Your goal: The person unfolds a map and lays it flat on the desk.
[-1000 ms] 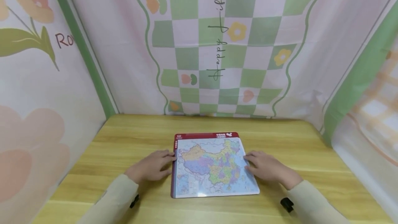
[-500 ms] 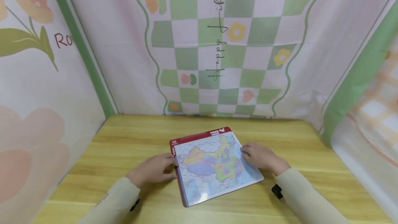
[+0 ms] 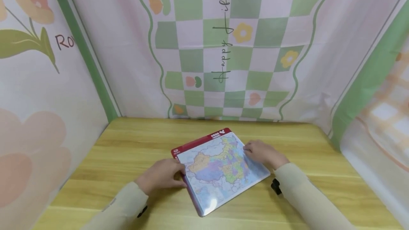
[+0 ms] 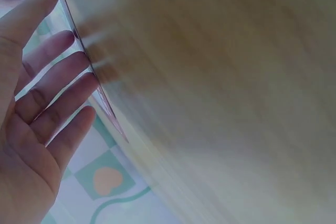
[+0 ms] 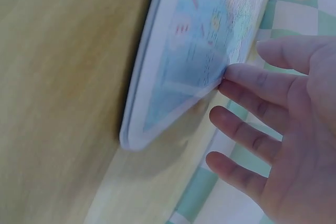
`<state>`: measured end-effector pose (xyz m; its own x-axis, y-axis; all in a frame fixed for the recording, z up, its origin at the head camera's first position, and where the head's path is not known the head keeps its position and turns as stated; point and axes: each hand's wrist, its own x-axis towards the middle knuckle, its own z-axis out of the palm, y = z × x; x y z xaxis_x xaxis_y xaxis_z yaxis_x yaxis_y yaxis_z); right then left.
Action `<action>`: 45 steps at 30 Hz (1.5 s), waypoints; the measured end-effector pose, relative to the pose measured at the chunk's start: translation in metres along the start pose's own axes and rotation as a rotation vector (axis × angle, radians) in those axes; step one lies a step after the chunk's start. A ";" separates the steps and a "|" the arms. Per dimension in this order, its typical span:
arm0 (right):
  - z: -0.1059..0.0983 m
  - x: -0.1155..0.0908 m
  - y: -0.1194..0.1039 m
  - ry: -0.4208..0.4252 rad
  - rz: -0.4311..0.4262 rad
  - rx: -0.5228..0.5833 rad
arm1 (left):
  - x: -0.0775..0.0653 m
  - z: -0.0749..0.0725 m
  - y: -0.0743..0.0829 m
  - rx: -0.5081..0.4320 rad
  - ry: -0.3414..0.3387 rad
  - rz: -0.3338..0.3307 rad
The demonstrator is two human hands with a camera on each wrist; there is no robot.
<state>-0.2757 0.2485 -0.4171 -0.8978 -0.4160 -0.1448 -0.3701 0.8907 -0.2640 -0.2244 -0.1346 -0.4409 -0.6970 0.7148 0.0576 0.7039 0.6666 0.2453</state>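
A flat rectangular map board (image 3: 217, 171) with a red top strip lies turned at an angle on the wooden table. At its left edge is my left hand (image 3: 161, 176), thumb and fingertips against the side. My right hand (image 3: 263, 153) touches the right edge near its upper half. In the left wrist view, the extended fingers of the left hand (image 4: 37, 108) meet the board's thin edge. The right wrist view has the index fingertip of the right hand (image 5: 283, 114) on the board's rim, with the other fingers spread and fairly straight.
The wooden table (image 3: 134, 134) extends around the board on all sides. Behind it hangs a green-and-white checked curtain (image 3: 217, 56). Patterned fabric (image 3: 35, 144) closes off the left, and more fabric (image 3: 380, 116) hangs at the right.
The map board has turned counterclockwise, its right side going away and its lower left corner coming nearer. My right hand moved up and left with it; my left hand shifted slightly right.
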 end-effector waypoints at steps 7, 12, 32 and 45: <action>0.000 0.012 0.001 -0.005 0.007 0.035 | 0.006 0.001 0.012 -0.030 -0.011 -0.002; -0.001 0.024 -0.002 -0.018 0.021 0.041 | 0.008 0.003 0.017 -0.042 0.001 0.001; 0.001 0.049 -0.013 0.070 0.122 0.045 | 0.018 0.004 0.031 0.009 0.006 -0.014; -0.004 0.024 -0.007 -0.003 0.078 0.048 | 0.015 -0.005 0.015 -0.098 -0.044 0.021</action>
<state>-0.2953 0.2333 -0.4145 -0.9227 -0.3463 -0.1696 -0.2873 0.9107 -0.2968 -0.2252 -0.1151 -0.4314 -0.6742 0.7382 0.0214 0.6997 0.6292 0.3383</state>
